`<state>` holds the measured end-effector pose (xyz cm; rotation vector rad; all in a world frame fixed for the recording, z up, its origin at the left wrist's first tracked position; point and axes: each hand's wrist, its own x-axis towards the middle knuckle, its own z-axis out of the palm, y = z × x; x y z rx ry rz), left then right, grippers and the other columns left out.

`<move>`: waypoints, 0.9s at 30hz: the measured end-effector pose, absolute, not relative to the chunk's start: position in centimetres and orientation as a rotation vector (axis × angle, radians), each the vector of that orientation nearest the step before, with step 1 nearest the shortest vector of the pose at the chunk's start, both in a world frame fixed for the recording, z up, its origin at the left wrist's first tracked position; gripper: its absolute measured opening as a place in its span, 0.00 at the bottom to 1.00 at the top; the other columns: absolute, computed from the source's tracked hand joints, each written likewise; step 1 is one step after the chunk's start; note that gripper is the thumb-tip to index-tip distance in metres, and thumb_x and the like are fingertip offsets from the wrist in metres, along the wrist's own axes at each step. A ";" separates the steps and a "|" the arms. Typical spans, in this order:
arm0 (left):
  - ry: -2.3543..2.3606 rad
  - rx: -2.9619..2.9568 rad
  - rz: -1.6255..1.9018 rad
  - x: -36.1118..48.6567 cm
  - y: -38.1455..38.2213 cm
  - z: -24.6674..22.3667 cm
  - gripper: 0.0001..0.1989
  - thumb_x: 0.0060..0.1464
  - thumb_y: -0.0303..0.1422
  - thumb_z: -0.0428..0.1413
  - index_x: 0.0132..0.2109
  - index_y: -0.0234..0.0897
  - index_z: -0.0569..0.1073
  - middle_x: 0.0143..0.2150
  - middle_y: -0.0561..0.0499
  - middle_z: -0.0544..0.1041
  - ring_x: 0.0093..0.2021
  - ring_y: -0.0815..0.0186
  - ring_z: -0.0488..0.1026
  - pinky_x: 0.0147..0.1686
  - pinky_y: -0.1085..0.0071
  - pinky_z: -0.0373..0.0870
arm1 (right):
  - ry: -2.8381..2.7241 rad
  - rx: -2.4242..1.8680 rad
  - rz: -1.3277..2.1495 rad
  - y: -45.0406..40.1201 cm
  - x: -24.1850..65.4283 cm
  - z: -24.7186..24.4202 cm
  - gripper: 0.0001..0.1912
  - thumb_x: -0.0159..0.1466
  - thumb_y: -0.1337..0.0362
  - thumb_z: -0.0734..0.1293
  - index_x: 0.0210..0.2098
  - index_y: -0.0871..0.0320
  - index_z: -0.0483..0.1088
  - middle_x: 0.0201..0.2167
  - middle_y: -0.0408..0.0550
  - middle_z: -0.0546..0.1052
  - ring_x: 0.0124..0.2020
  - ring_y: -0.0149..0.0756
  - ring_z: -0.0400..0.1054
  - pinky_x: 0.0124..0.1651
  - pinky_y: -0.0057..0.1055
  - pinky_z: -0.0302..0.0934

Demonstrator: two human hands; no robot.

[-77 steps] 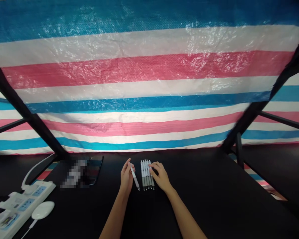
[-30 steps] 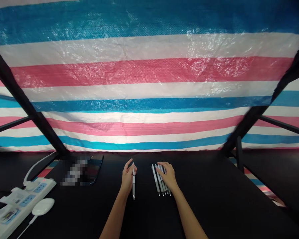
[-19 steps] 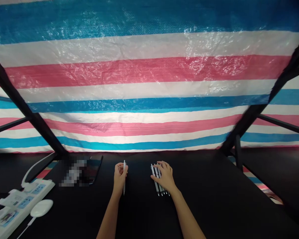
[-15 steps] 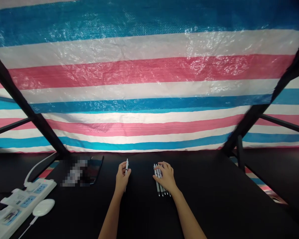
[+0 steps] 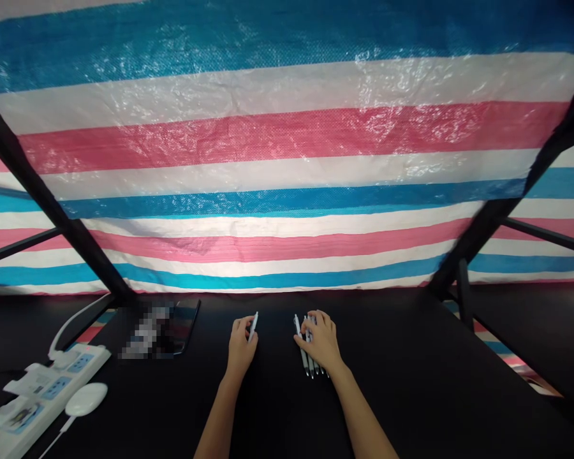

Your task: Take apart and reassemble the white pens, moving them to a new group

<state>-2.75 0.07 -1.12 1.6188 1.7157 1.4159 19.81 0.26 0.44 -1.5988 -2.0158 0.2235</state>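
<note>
- a red, white and blue striped woven tarp (image 5: 287, 153) hanging across the far side (creased, glossy where light hits)
- black struts (image 5: 52, 194) slanting before it
- a black bench (image 5: 402, 382)
- a white power strip (image 5: 60, 382) at its left, a white computer mouse (image 5: 86, 400) touching it
- a dark tablet (image 5: 184, 328), partly pixelated

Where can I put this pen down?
The widest bare tabletop lies right of the right hand and its pen group. A narrower strip runs between those pens and the left hand holding a white pen. Crowded: far left, with the blurred dark device, power strip and white mouse.
</note>
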 end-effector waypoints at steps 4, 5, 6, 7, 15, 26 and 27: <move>1.712 1.602 1.379 -2.5 -0.4 -0.6 0.15 0.42 0.28 0.53 0.40 0.40 0.74 0.32 0.53 0.65 0.21 0.71 0.60 0.26 0.71 0.61 | -2.047 -1.604 0.156 0.3 19.6 0.6 0.07 0.54 0.59 0.68 0.25 0.54 0.68 0.51 0.49 0.66 0.58 0.51 0.50 0.55 0.47 0.48; 1.705 1.607 1.377 -2.4 -0.4 -0.5 0.15 0.42 0.28 0.52 0.40 0.41 0.74 0.31 0.53 0.64 0.21 0.71 0.60 0.26 0.71 0.61 | -2.059 -1.605 0.144 0.3 19.4 0.6 0.07 0.54 0.60 0.67 0.25 0.55 0.68 0.51 0.50 0.66 0.58 0.51 0.50 0.55 0.47 0.48; 1.701 1.618 1.372 -2.4 -0.5 -0.4 0.15 0.41 0.28 0.52 0.40 0.41 0.73 0.30 0.54 0.64 0.21 0.71 0.60 0.26 0.71 0.61 | -2.070 -1.608 0.134 0.4 19.3 0.7 0.06 0.54 0.60 0.67 0.24 0.55 0.68 0.51 0.51 0.66 0.58 0.51 0.50 0.56 0.47 0.47; 1.700 1.632 1.367 -2.4 -0.5 -0.4 0.15 0.41 0.28 0.52 0.39 0.40 0.73 0.30 0.54 0.64 0.21 0.71 0.60 0.27 0.71 0.60 | -2.080 -1.610 0.126 0.4 19.1 0.8 0.06 0.54 0.61 0.67 0.24 0.55 0.68 0.51 0.52 0.67 0.58 0.52 0.50 0.56 0.47 0.47; 1.643 1.701 1.395 -2.4 -0.3 -0.5 0.15 0.39 0.26 0.51 0.37 0.40 0.74 0.30 0.53 0.66 0.24 0.68 0.63 0.28 0.71 0.62 | -1.939 -1.586 0.202 0.2 18.7 2.2 0.09 0.55 0.62 0.65 0.20 0.55 0.68 0.46 0.50 0.71 0.55 0.51 0.56 0.54 0.48 0.49; 1.655 1.646 1.477 -2.6 0.0 -0.3 0.10 0.41 0.29 0.55 0.35 0.39 0.75 0.29 0.51 0.69 0.27 0.66 0.65 0.30 0.69 0.63 | -1.280 -1.097 1.277 1.0 18.7 3.4 0.16 0.57 0.48 0.63 0.29 0.55 0.61 0.21 0.42 0.72 0.22 0.34 0.64 0.28 0.29 0.57; 1.643 1.619 1.499 -2.7 0.0 -0.3 0.09 0.42 0.30 0.56 0.35 0.39 0.75 0.30 0.51 0.70 0.28 0.65 0.66 0.31 0.69 0.64 | -1.253 -1.060 1.326 1.0 18.5 3.4 0.16 0.57 0.48 0.63 0.29 0.55 0.61 0.20 0.40 0.70 0.22 0.32 0.64 0.27 0.28 0.57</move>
